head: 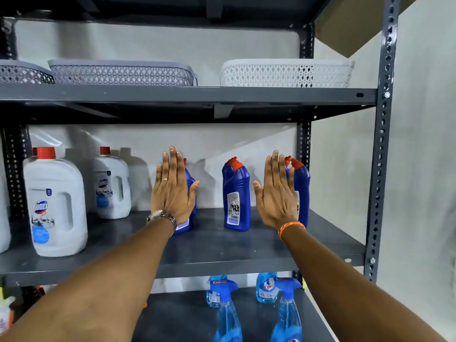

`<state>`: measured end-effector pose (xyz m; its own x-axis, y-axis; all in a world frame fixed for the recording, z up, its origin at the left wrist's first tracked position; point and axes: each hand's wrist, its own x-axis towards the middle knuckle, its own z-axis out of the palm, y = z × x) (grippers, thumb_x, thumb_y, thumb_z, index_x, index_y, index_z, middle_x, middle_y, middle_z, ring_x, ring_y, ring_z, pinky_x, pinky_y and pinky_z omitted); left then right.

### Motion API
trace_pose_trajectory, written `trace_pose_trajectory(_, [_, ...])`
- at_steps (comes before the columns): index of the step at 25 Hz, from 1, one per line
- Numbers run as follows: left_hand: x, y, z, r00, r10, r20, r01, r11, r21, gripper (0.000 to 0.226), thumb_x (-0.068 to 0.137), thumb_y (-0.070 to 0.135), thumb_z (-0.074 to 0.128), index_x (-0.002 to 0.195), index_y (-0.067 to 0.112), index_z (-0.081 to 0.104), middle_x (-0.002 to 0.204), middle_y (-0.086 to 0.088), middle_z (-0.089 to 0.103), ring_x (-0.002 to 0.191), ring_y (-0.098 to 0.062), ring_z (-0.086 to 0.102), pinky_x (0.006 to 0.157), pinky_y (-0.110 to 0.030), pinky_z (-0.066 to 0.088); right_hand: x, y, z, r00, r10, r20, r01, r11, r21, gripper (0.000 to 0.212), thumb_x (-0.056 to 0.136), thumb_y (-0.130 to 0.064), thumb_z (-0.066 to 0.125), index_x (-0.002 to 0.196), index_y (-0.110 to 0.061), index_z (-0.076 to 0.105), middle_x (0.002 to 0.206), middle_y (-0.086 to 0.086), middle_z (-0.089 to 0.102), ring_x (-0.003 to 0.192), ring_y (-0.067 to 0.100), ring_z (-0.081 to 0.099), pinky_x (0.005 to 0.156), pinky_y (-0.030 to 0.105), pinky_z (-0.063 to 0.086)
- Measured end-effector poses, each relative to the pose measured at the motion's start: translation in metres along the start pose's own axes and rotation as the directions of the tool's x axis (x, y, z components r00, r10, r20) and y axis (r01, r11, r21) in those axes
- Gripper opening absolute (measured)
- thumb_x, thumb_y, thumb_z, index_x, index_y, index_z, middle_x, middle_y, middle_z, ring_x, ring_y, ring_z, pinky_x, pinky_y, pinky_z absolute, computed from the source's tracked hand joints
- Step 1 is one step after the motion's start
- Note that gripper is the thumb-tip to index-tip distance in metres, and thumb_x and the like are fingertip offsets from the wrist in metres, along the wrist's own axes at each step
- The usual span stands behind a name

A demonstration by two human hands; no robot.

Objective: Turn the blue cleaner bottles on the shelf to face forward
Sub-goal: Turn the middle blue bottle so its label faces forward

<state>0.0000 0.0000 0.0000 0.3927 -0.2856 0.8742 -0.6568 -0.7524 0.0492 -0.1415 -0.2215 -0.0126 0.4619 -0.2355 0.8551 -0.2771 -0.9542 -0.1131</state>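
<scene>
Head view shows both hands flat with fingers spread, gripping nothing, the left hand (172, 191) and right hand (277, 193) raised before blue cleaner bottles (236, 195) standing mid-frame on the grey shelf (222, 253).

Flat hands (172, 191) before blue bottles (236, 196)

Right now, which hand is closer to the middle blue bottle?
Right, narrowly. The right hand is open just right of the middle blue bottle, its thumb a small gap away. The left hand is farther off to its left, in front of another blue bottle.
</scene>
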Motion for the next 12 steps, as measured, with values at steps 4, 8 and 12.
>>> trace_pose_trajectory(4, [0.007,0.015,0.016,0.995,0.016,0.102,-0.002,0.991,-0.137,0.074,0.099,0.041,0.031,0.158,0.006,0.003,0.169,-0.011,0.000,0.157,-0.027,0.001,0.127,-0.039,0.006,0.005,0.008,0.021,0.976,0.023,0.218,-0.081,0.962,0.261,0.076,0.102,-0.048,0.028,0.159,-0.008,-0.004,0.170,0.006,-0.011,0.157,0.021,-0.008,0.128,0.038,0.000])
trace_pose_trajectory(8, [0.018,0.039,0.045,0.959,-0.045,0.279,0.152,0.914,-0.377,0.062,0.101,0.027,0.044,0.156,0.010,0.023,0.163,-0.011,0.031,0.150,-0.027,0.031,0.122,-0.037,0.027,0.008,0.008,0.039,0.876,0.060,0.479,-0.313,0.827,0.468,0.081,0.092,-0.038,0.064,0.154,-0.003,0.026,0.163,0.014,0.031,0.151,0.030,0.029,0.121,0.038,0.026])
trace_pose_trajectory(12, [0.032,0.061,0.072,0.784,-0.091,0.614,0.562,0.526,-0.639,0.047,0.098,0.015,0.051,0.145,0.012,0.043,0.135,-0.013,0.061,0.130,-0.028,0.056,0.109,-0.035,0.042,0.013,0.017,0.069,0.728,0.117,0.676,-0.568,0.655,0.498,0.070,0.065,-0.028,0.089,0.124,-0.009,0.059,0.122,0.009,0.071,0.111,0.027,0.068,0.100,0.043,0.054])
